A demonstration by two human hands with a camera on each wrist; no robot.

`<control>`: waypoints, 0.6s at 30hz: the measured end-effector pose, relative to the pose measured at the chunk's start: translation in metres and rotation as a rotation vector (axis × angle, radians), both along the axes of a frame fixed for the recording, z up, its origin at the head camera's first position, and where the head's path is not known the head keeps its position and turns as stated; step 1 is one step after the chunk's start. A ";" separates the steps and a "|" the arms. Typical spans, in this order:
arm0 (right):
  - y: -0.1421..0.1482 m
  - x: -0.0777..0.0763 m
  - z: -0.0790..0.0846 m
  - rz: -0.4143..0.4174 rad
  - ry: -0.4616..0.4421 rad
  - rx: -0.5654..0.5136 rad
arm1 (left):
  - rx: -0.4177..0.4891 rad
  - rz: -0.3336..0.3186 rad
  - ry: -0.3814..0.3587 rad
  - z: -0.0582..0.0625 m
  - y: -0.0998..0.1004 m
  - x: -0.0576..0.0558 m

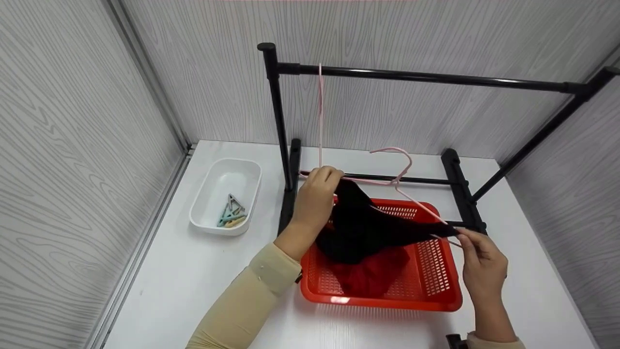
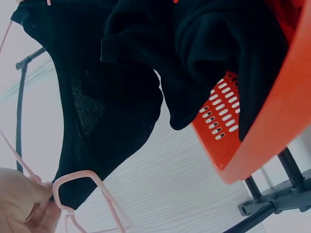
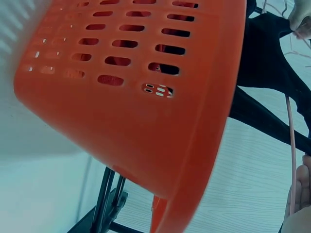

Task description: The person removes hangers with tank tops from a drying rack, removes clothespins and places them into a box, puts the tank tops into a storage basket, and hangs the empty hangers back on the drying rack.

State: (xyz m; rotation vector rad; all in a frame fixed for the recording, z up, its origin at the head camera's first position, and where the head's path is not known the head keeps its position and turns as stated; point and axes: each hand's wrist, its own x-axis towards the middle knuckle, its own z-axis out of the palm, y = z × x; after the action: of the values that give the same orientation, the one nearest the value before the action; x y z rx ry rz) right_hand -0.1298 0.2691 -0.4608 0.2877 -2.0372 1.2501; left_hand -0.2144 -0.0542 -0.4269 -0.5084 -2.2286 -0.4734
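A black garment (image 1: pixel 363 228) is stretched between both hands along a pink hanger (image 1: pixel 369 182), its lower part bunched over the red basket (image 1: pixel 382 303). My left hand (image 1: pixel 316 196) pinches one end of the cloth by the hanger's left end. In the left wrist view, the left thumb and fingers (image 2: pixel 36 213) hold a dark corner beside the pink hanger. At the basket's right side, my right hand (image 1: pixel 484 264) pinches the other end of the garment near the hanger's right arm. Red cloth (image 1: pixel 373 271) lies in the basket under the black garment.
A black rack (image 1: pixel 431 77) stands behind the basket, and another pink hanger (image 1: pixel 320 111) hangs from its top bar at the left. To the left, a white tub (image 1: pixel 208 194) holds several clothes pegs (image 1: pixel 233 215). Patterned walls enclose the white table (image 1: pixel 179 286).
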 end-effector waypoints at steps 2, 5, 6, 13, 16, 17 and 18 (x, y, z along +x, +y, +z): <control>0.002 -0.002 -0.002 0.001 0.015 -0.006 | -0.003 -0.002 0.028 -0.001 -0.001 0.000; 0.006 -0.005 -0.006 -0.005 0.030 -0.022 | 0.004 -0.013 0.062 -0.003 -0.003 0.001; 0.008 -0.007 -0.007 -0.005 0.034 -0.033 | 0.007 -0.017 0.069 -0.003 -0.003 0.001; 0.014 -0.010 -0.009 0.004 0.048 -0.120 | 0.039 -0.025 0.091 -0.007 -0.008 0.001; 0.018 -0.008 -0.008 0.003 0.037 -0.140 | 0.043 -0.017 0.103 -0.007 -0.011 0.001; 0.018 -0.008 -0.007 0.004 0.031 -0.144 | 0.043 -0.015 0.104 -0.007 -0.012 0.001; 0.019 -0.007 -0.006 0.010 0.023 -0.148 | 0.043 -0.012 0.105 -0.007 -0.013 0.000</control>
State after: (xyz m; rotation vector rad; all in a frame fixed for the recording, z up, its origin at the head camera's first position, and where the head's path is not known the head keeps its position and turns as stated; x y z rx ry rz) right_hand -0.1367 0.2882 -0.4672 0.2409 -1.9138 1.3894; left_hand -0.2140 -0.0673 -0.4340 -0.5127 -2.1122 -0.4883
